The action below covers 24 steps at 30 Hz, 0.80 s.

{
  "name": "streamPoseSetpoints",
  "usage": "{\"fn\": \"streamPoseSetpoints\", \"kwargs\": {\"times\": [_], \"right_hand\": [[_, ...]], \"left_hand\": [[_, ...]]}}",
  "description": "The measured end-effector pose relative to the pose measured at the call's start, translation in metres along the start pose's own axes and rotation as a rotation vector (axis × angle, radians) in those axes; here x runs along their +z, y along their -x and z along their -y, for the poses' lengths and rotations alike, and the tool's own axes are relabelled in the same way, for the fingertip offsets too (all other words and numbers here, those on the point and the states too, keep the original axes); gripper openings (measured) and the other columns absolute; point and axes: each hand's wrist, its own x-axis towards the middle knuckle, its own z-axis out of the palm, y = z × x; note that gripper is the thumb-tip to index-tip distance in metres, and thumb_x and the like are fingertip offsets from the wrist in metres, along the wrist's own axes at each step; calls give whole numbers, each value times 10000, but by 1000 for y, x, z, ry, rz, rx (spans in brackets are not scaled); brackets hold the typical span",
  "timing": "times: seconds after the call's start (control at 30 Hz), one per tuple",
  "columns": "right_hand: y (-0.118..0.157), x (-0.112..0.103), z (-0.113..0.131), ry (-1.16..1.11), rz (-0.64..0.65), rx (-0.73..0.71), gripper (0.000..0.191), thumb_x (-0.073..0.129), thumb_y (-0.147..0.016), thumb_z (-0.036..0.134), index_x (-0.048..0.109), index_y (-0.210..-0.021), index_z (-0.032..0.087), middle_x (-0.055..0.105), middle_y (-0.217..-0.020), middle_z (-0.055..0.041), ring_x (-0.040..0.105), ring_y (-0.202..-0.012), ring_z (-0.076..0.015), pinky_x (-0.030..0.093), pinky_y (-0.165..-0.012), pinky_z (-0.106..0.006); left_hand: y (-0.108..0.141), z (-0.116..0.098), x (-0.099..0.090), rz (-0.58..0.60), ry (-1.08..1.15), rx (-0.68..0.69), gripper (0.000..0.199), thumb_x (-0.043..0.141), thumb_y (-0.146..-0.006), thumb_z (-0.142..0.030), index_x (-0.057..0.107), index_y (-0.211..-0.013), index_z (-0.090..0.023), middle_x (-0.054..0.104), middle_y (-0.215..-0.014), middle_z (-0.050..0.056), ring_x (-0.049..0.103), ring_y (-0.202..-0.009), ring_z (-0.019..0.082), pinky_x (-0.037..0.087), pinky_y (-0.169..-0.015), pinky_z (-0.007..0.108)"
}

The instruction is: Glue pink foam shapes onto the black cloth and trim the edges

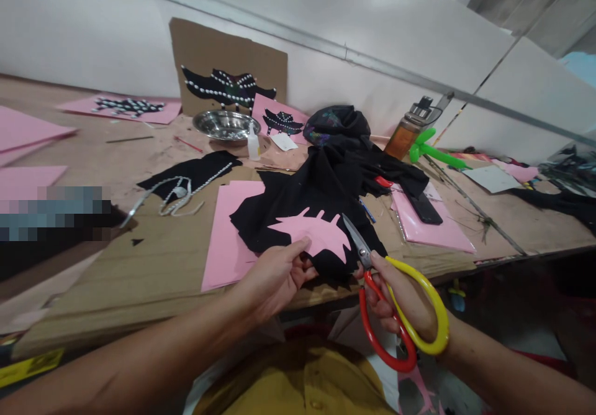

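Note:
My left hand (pixel 284 272) pinches a spiky pink paper cutout (pixel 321 232) against black cloth (pixel 261 213), thumb on top and fingers underneath. Scissors (pixel 362 248) with one red and one yellow handle are gripped in my right hand (pixel 395 291). Their blade tips point up and away, beside the right edge of the pink cutout and over the cloth. Whether the blades touch the cloth I cannot tell. Under the cloth's left side lie pink sheets (pixel 221 241). The cloth spreads back across the table in loose folds.
Behind stand a metal bowl (pixel 223 126), a small white bottle (pixel 252 143) and a beaded black piece (pixel 228 87) against cardboard. To the right are a phone (pixel 424 209), an amber bottle (pixel 404 132) and a green balloon (pixel 433 151). White bead trim (pixel 179 197) lies left.

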Motion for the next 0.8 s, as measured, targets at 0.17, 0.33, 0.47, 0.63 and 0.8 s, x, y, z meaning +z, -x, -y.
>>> {"fn": "streamPoseSetpoints", "kwargs": {"times": [0.17,0.33,0.47,0.63,0.8], "right_hand": [[-2,-7,5,10,63,37,360,368,-992,496,552,-986,187,445,-511,71,330,-336,-42,223,-295,-119],[-6,-23,12,57,193,17,378,392,-968,553,537,-996,205,490,-539,60,376,-358,-50,277,-321,-138],[-9,-30,23,149,244,16,377,390,-966,554,534,-987,206,495,-532,59,378,-340,-55,299,-325,-149],[-17,-34,32,201,255,25,382,403,-960,552,547,-958,198,477,-524,58,367,-351,-51,303,-332,-140],[-29,-42,31,217,319,33,455,477,-906,622,567,-996,185,483,-572,57,376,-393,-48,303,-339,-135]], "left_hand": [[1,-4,-4,18,0,-2,116,589,-860,-59,627,-763,-111,638,-588,39,596,-502,124,525,-497,222],[1,-9,-10,37,-13,-15,80,590,-869,-75,658,-836,-99,689,-650,70,637,-546,140,547,-526,233],[1,-15,-18,30,-50,-44,103,589,-875,-88,659,-801,-98,692,-641,80,638,-525,146,571,-562,266],[5,-22,-21,24,-39,-53,172,583,-864,-54,632,-713,-119,632,-535,38,606,-462,141,584,-566,284],[11,-26,-18,-29,-71,-41,214,502,-887,-16,658,-764,-94,618,-522,41,636,-492,166,578,-506,286]]}}
